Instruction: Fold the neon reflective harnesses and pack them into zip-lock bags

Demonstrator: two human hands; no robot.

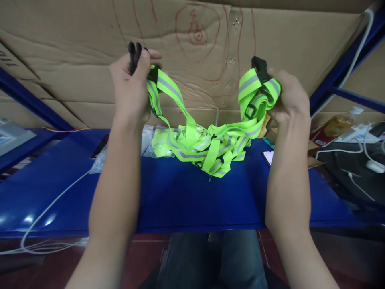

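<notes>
A tangle of neon-green reflective straps with grey stripes and small black sliders rests on the blue shelf. Raised at the left, my left hand is closed on one end of a reflective strap, and black buckle prongs stick up past its thumb. My right hand grips a bunched part of the straps at about the same height. A black buckle pokes out above that bunch. Lengths of strap hang from both hands down to the heap. The fingertips of my right hand are partly hidden behind the strap.
The blue metal shelf spans the view, backed by cardboard with red drawings. Clear plastic bags lie behind the straps at left. To the right are a bottle, white cables and a notepad-like item. A cable crosses the left side.
</notes>
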